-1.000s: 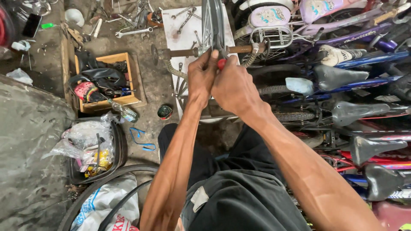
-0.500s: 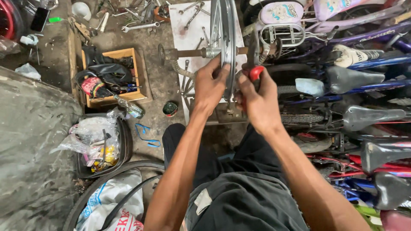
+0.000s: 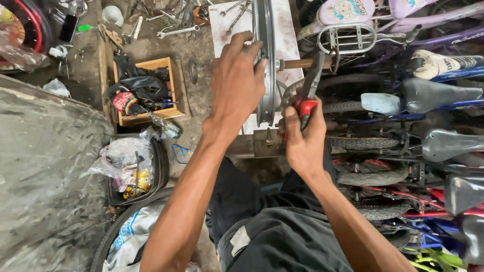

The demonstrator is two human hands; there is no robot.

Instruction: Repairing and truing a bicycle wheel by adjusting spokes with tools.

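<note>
A bare metal bicycle wheel rim stands upright on edge in front of me, with a threaded axle sticking out to its right. My left hand grips the near part of the rim from the left side. My right hand is closed around the red handle of pliers, whose dark jaws point up toward the axle. A small metal stand sits at the rim's base, beside my right hand.
A wooden box of tools and dark rubber lies left. A tyre holding plastic bags is nearer me. Wrenches lie scattered on the floor beyond. Parked bicycles with saddles crowd the right side. A grey slab fills the left.
My hands, close together a second ago, have separated. The left hand has slid up along the rim. The right hand has dropped lower, holding the red-handled pliers toward the axle.
</note>
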